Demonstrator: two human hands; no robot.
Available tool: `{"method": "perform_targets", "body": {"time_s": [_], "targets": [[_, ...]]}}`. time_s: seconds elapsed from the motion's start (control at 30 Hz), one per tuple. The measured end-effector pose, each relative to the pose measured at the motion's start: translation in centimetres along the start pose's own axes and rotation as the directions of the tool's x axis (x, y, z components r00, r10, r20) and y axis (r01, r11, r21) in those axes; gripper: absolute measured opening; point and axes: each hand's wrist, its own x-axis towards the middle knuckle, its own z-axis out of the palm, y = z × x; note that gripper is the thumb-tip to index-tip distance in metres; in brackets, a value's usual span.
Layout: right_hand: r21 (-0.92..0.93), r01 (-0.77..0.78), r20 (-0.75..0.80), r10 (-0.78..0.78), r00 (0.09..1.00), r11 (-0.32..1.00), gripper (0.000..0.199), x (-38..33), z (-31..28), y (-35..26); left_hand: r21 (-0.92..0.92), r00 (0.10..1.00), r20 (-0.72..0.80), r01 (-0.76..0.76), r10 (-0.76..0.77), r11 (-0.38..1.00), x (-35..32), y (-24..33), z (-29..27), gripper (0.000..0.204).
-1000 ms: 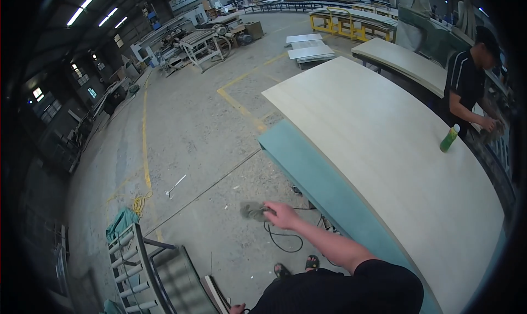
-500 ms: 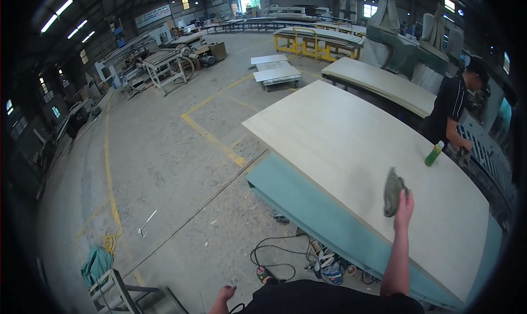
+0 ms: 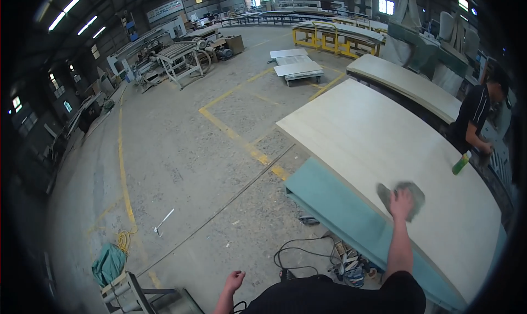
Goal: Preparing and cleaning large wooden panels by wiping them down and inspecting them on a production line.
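Note:
My right hand [image 3: 402, 204] is over a grey-green rag [image 3: 418, 198], pressing it onto the broad pale board [image 3: 351, 127]. The cloth is bunched and spreads out on both sides of my fingers, slightly blurred. Beneath the board a light blue-green table [image 3: 335, 199] shows along its left side. A green bottle with a pale cap [image 3: 461, 163] stands on the board, toward its far right edge. Away from the board, my left hand [image 3: 235, 281] hangs low over the floor, its fingers curled in with nothing seen in them.
Across the board a person [image 3: 475, 119] in dark clothes bends over something at the right. Black cable [image 3: 299, 248] and a pile of tools [image 3: 351, 270] lie on the floor by the table. A metal frame [image 3: 132, 292] stands at lower left. Another long pale board [image 3: 406, 86] lies beyond.
My right hand has lowered the rag from a raised hold and laid it against the board. My left hand has risen slightly. The whole view has shifted, moving the scene rightward.

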Motion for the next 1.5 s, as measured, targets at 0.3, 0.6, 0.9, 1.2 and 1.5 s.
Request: {"method": "perform_targets", "body": {"time_s": [0.3, 0.6, 0.9, 1.2, 1.5], "targets": [[0.913, -0.085, 0.343, -0.637, 0.69, 0.399, 0.027, -8.5, 1.7, -36.2, -0.347, 0.997, 0.082, 0.012, 0.017, 0.938, -3.5, 11.2, 1.3, 0.057], [0.991, 0.097, 0.08, -0.986, 0.146, 0.095, 0.044, -17.5, -4.8, -27.8, -0.954, 0.897, 0.149, 0.019, 0.416, 0.3, 1.2, 31.6, 12.8, 0.052], [0.596, -0.011, -0.283, 0.223, 0.933, 0.803, 0.05, 10.7, 2.5, 18.8, 0.035, 0.389, 0.286, -0.918, 0.876, 0.396, -0.9, 54.4, 35.1, 0.042], [0.585, -0.383, -0.3, 0.629, 0.717, 0.715, 0.081, 26.1, 5.6, 40.5, 0.5, 0.119, 0.495, -0.849, 0.861, -0.17, -0.4, 62.8, 56.2, 0.057], [0.657, -0.501, -0.229, 0.782, 0.58, 0.564, 0.108, 42.4, 10.3, 45.4, 0.415, 0.085, 0.514, -0.896, 0.853, -0.16, -1.3, 64.4, 57.2, 0.063]]}}
